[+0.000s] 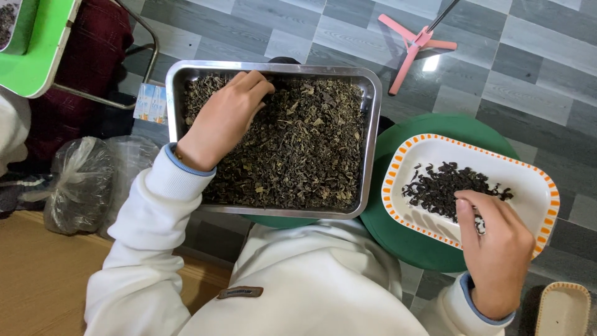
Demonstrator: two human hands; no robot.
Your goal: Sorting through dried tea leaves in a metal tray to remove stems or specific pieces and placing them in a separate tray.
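A steel tray [372, 112] full of dried greenish-brown tea leaves [305, 149] rests in front of me. My left hand [224, 118] lies in the tray's upper left part, fingers curled and pinching into the leaves. To the right, a white plate with an orange dashed rim [535, 193] holds a small pile of darker leaves [438, 186]. My right hand [494, 249] reaches over the plate's near edge, fingertips together at the pile; whether it holds any leaves is hidden.
The plate sits on a round green stool [398, 236]. A pink stand base [413, 43] is on the tiled floor at the back. At the left stand a green table edge [37, 56], a dark red chair [93, 50] and clear plastic bags [81, 180]. Another plate rim [563, 308] shows at bottom right.
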